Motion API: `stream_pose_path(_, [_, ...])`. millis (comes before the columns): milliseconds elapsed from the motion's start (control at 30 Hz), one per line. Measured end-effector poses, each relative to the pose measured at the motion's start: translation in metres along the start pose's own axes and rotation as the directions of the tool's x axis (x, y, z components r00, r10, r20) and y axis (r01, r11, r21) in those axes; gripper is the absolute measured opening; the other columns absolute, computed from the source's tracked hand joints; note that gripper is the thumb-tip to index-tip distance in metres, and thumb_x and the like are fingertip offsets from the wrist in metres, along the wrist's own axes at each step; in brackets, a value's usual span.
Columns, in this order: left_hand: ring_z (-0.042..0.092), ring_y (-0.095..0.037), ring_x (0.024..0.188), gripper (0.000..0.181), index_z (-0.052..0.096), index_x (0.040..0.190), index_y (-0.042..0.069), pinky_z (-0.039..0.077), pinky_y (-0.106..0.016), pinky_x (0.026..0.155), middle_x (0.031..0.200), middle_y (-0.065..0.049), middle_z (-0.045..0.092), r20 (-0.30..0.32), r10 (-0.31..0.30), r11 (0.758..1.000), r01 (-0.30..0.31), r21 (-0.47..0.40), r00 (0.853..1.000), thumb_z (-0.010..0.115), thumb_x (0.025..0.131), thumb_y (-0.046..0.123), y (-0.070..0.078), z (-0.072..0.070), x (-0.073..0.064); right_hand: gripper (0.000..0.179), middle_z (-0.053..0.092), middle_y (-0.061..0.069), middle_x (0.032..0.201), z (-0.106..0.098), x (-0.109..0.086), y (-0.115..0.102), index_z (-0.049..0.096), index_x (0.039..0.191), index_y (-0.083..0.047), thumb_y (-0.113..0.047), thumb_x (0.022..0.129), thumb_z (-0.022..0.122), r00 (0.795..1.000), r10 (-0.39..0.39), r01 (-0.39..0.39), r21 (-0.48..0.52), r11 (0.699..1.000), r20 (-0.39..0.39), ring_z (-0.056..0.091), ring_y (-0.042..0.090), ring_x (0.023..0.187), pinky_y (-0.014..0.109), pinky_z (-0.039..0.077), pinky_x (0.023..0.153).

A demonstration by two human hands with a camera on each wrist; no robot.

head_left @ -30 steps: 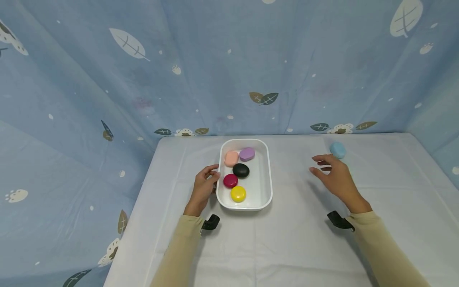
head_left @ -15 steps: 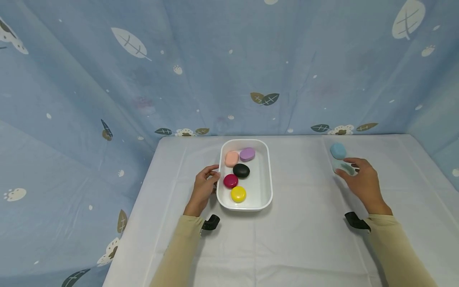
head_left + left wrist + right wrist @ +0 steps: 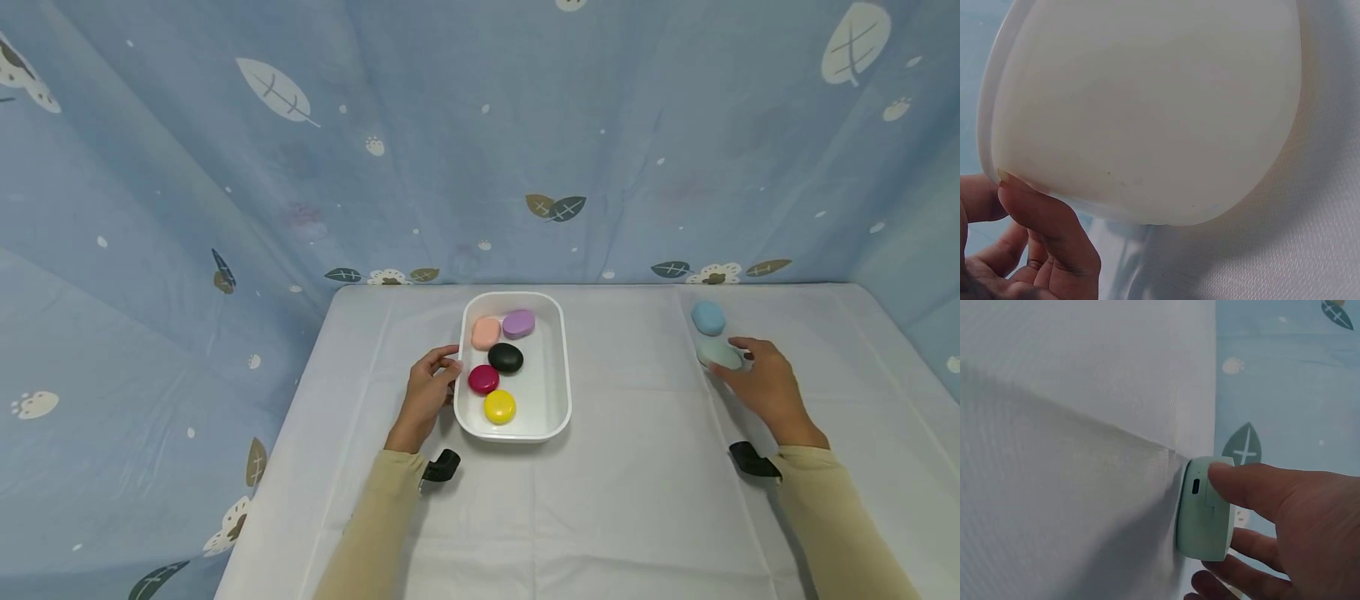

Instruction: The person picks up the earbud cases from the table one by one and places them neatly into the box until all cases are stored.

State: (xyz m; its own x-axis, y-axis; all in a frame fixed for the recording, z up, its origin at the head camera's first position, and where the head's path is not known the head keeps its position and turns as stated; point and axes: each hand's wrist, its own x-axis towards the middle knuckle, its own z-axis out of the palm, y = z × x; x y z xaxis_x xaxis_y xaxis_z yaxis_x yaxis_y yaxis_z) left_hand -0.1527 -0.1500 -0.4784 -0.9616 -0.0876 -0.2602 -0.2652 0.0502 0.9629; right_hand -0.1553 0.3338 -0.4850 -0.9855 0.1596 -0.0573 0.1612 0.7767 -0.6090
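Observation:
In the head view my right hand (image 3: 771,390) is at the right side of the table, its thumb and fingers around a mint-green earbud case (image 3: 716,352). The right wrist view shows the case (image 3: 1204,515) with a small charging port on its side, the thumb on it and the fingers opposite. My left hand (image 3: 424,400) holds the left side of a white tray (image 3: 542,396); in the left wrist view the thumb presses the tray wall (image 3: 1147,112) near the rim. Inside lie a peach piece (image 3: 485,332), purple piece (image 3: 518,323), black piece (image 3: 506,357), crimson piece (image 3: 483,379) and yellow piece (image 3: 499,407).
A light-blue rounded piece (image 3: 708,317) lies just behind the green case. The white-covered table (image 3: 637,483) meets a blue patterned curtain (image 3: 450,167) at its back edge.
My right hand has moved rightward and slightly toward me, past the light-blue piece, and now pinches the green case. The left hand stays at the tray.

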Motion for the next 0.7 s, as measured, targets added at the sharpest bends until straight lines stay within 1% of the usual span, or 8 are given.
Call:
stream_pose_path(100, [0.055,-0.017,0.075,0.036,0.063,0.142,0.004,0.050,-0.022,0.056,0.111,-0.011,0.057,0.001,0.007,1.000,-0.007,0.000,1.000,0.061,0.106,0.010,0.0001,0.0000,-0.0007,0.067,0.040,0.048,0.144,-0.0004,0.0016,0.0023,0.041,0.147,0.020,-0.017,0.100,0.071,1.000,-0.003,0.003,-0.008,1.000,0.031,0.044,0.064,0.127,0.075,0.046,0.097])
stream_pose_path(167, [0.055,-0.017,0.075,0.036,0.063,0.142,0.004,0.050,-0.022,0.056,0.111,-0.011,0.057,0.003,0.009,1.000,-0.009,-0.003,1.000,0.061,0.106,0.010,-0.0002,0.0002,-0.0004,0.066,0.041,0.048,0.143,0.0000,0.0025,0.0032,0.042,0.145,0.022,-0.018,0.101,0.071,0.999,-0.020,0.020,-0.011,1.000,0.036,0.045,0.063,0.127,0.075,0.044,0.098])
stream_pose_path(333, [0.054,-0.018,0.076,0.037,0.062,0.143,0.004,0.050,-0.022,0.056,0.111,-0.010,0.056,0.006,0.009,1.000,-0.009,-0.009,1.000,0.062,0.106,0.010,-0.0006,0.0003,-0.0009,0.062,0.045,0.048,0.136,0.0022,0.0045,0.0042,0.047,0.140,0.023,-0.016,0.099,0.074,0.998,-0.061,0.062,-0.020,0.998,0.016,0.050,0.062,0.121,0.074,0.045,0.095])
stream_pose_path(500, [0.054,-0.017,0.074,0.036,0.062,0.142,0.004,0.051,-0.022,0.056,0.110,-0.010,0.057,0.004,0.011,1.000,-0.011,-0.010,1.000,0.061,0.106,0.010,-0.0012,0.0000,-0.0005,0.059,0.051,0.046,0.130,0.0033,0.0059,0.0047,0.051,0.135,0.022,-0.018,0.098,0.076,0.996,-0.085,0.084,-0.033,0.996,-0.006,0.054,0.060,0.114,0.072,0.047,0.091])
stream_pose_path(600, [0.055,-0.018,0.074,0.035,0.063,0.141,0.005,0.051,-0.022,0.057,0.110,-0.010,0.057,0.001,0.012,1.000,-0.012,-0.011,1.000,0.061,0.106,0.009,-0.0018,0.0000,-0.0001,0.058,0.055,0.043,0.125,0.0045,0.0055,0.0049,0.054,0.131,0.020,-0.022,0.098,0.076,0.996,-0.090,0.089,-0.043,0.995,-0.018,0.057,0.057,0.110,0.069,0.050,0.088])
stream_pose_path(700, [0.055,-0.018,0.074,0.035,0.063,0.140,0.005,0.051,-0.022,0.057,0.109,-0.010,0.057,0.001,0.014,1.000,-0.014,-0.012,1.000,0.062,0.106,0.010,-0.0027,-0.0003,0.0003,0.060,0.058,0.041,0.123,0.0056,0.0052,0.0043,0.055,0.130,0.019,-0.029,0.099,0.076,0.997,-0.076,0.075,-0.051,0.996,-0.018,0.059,0.054,0.108,0.067,0.051,0.086])
